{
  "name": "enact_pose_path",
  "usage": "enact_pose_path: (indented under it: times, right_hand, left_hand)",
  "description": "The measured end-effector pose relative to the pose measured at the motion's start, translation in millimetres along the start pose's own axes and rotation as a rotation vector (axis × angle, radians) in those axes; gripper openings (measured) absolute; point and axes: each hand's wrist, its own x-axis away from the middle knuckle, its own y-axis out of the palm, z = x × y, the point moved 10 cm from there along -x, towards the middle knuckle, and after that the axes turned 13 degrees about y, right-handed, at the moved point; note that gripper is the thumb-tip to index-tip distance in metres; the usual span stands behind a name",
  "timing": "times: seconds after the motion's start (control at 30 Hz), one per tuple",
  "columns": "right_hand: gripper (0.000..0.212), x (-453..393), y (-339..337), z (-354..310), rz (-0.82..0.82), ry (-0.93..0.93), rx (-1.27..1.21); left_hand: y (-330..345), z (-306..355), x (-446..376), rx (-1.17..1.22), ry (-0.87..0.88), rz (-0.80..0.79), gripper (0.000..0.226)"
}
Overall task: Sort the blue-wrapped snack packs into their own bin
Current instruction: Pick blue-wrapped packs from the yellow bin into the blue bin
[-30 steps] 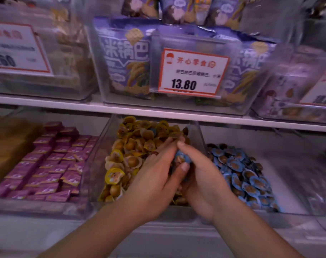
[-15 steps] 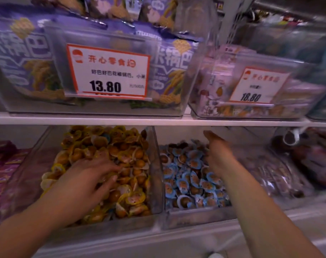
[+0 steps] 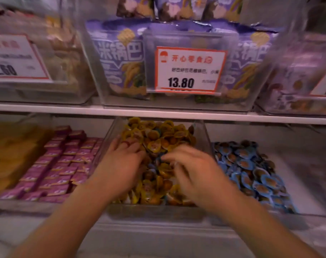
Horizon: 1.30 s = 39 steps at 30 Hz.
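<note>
The step in hand looks like a search through the yellow-wrapped packs (image 3: 158,138) for blue strays, so the sound way is to rake the top layer aside with spread fingers, pinch only a blue wrapper by its edge, and carry it over the clear wall to the right without dragging yellow ones along.

Going left to right: at far left, a brownish heap, too blurred to name. Next, the rows of pink packets (image 3: 61,164) in their own tray. Then the middle bin (image 3: 110,138), clear-walled and heaped with yellow packs. The left hand (image 3: 121,164) lies palm down on the left part of that heap, fingers reaching forward and slightly bent, touching the packs; whether it has any pack pinched under the fingertips I cannot tell. Between the 2 hands, a few bluish wrappers (image 3: 159,162) show among the yellow, though blur makes this uncertain. The right hand (image 3: 193,170) is smeared by motion; its fingers curl loosely leftward over the heap, and I cannot tell if they hold anything. Just right of it, past the bin wall, the blue-wrapped snack packs (image 3: 251,170) lie piled in the right bin (image 3: 307,183).

Above, on the upper shelf, a price tag (image 3: 190,69) reads 13.80 before purple bags (image 3: 119,58).
</note>
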Motion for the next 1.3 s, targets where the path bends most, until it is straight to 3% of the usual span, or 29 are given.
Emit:
enact_pose_path:
  times: [0.1,0.17,0.23,0.4,0.7,0.97,1.1,1.2,1.3]
  right_hand:
    - [0.045,1.2,74.8,8.5,-0.317,0.100,0.206]
    - [0.049,-3.0,97.0,26.2,-0.426,0.231,0.247]
    - [0.051,-14.7,98.4,39.8,-0.390,0.311,0.250]
    - [0.082,-37.2,98.1,63.2,-0.334,0.397,0.329]
    - [0.058,-43.5,98.7,66.1,-0.215,0.314,0.612]
    - [0.057,-42.0,96.0,62.4,-0.216,0.257,0.563]
    - [0.061,-40.3,104.0,60.0,-0.266,0.272,0.454]
    - [0.076,-39.5,108.1,59.3,-0.310,0.276,0.393]
    - [0.065,-41.2,109.3,59.0,-0.325,0.275,0.421]
  left_hand:
    - [7.7,4.7,1.9,0.048,0.041,-0.023,0.032]
    - [13.6,5.4,1.9,0.042,0.041,-0.051,0.042]
    - [16.9,6.1,2.4,0.024,0.009,-0.053,0.051]
    - [16.0,8.5,-1.7,-0.014,-0.034,-0.033,0.060]
    - [23.0,11.6,-3.7,0.066,0.008,-0.032,0.059]
    - [3.8,13.3,2.6,0.073,0.069,0.131,0.042]
    - [-4.2,10.2,3.8,0.213,0.042,0.259,0.024]
    - [-6.4,-0.8,3.7,0.328,-0.056,0.307,0.027]
    - [-7.5,-4.9,5.9,0.358,-0.100,0.334,0.030]
